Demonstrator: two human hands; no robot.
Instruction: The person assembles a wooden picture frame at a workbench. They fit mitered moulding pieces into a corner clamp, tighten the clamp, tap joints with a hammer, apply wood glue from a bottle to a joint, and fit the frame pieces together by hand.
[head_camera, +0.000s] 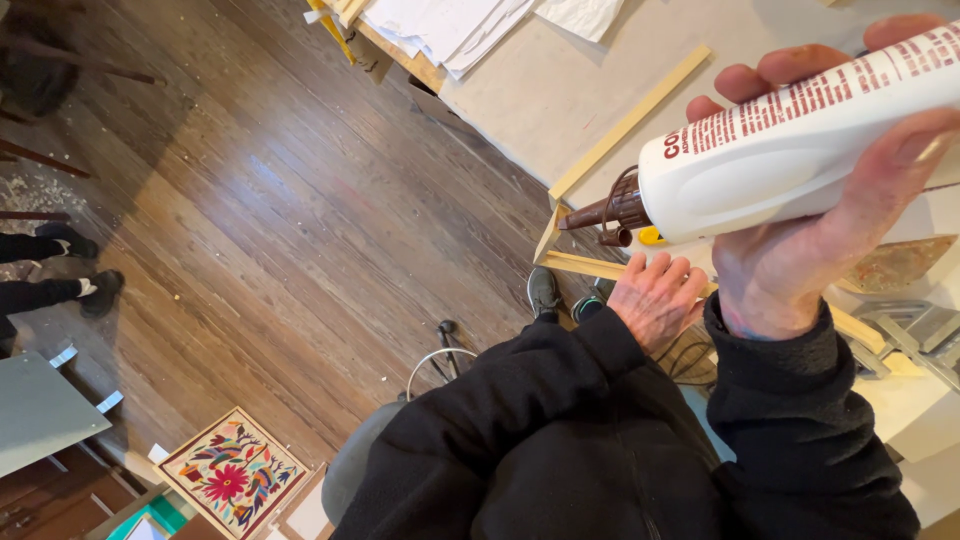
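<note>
My right hand (800, 250) grips a white glue bottle (790, 150) tilted sideways, its brown nozzle (600, 212) pointing left at the corner of a light wooden frame (630, 120) lying on the beige table (540, 90). My left hand (655, 295) rests palm down on the frame's near strip (575, 264), just below the nozzle. Both arms are in black sleeves. A small yellow object sits partly hidden behind the bottle's neck.
White papers (440, 25) lie at the table's far end. A grey metal bracket (910, 330) sits at the right. Another person's black shoes (75, 265) stand on the wooden floor at the left. A colourful embroidered panel (232, 475) lies on the floor.
</note>
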